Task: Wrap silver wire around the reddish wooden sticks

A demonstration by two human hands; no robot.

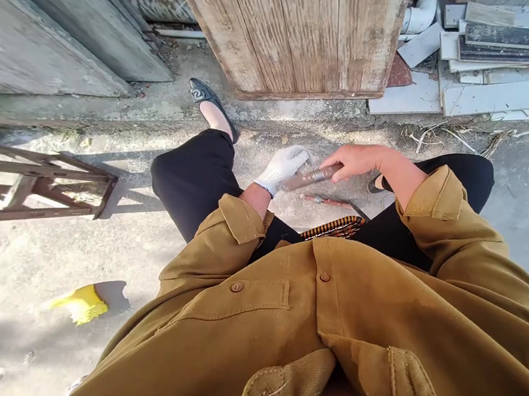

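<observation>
My right hand [355, 162] is bare and closed round one end of a brown stick-like handle [317, 176]. Pale wire or tape is bound round the handle's middle, and its other end is blurred near my left wrist. My left hand [286, 165] wears a white knitted glove. Its fingers are curled together just beyond the handle; whatever they hold is hidden. Below both hands, a thin reddish tool [329, 201] with a dark end lies between my legs. Closer to my body shows the edge of an orange-and-black woven item [337, 226].
A weathered wooden door panel [293, 27] stands ahead. Stacked boards and tiles [511, 84] lie at the upper right beside a white pipe elbow [421, 13]. To the left are a wooden frame [43, 185] and a yellow object [84, 304] on the concrete.
</observation>
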